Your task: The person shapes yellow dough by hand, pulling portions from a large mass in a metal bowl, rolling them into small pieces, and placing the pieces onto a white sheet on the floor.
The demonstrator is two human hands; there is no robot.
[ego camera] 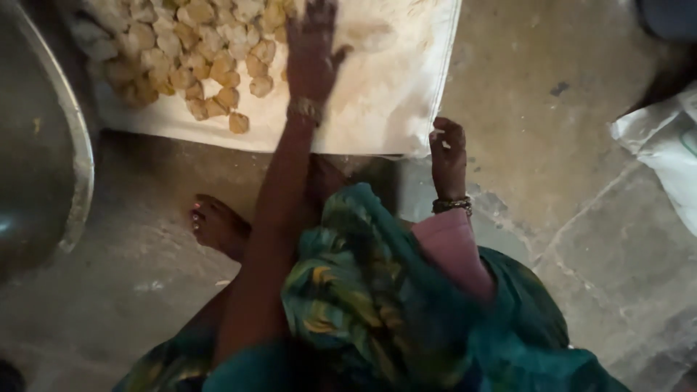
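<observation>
A white cloth sheet (pixel 392 109) lies spread on the stone floor, dusted with flour. Several small pale dough pieces (pixel 189 51) are heaped on its left part. My left hand (pixel 312 51) reaches out flat over the sheet, fingers spread, just right of the heap, with a bangle at the wrist. My right hand (pixel 446 149) pinches the near right corner of the sheet between its fingers. A bracelet and a pink sleeve show on that arm. My bare foot (pixel 218 225) rests on the floor below the sheet.
A large metal bowl (pixel 76 167) stands at the left edge. A white sack (pixel 664 152) lies on the floor at the right. My green patterned garment (pixel 377 305) fills the lower middle. The floor is grey stone slabs.
</observation>
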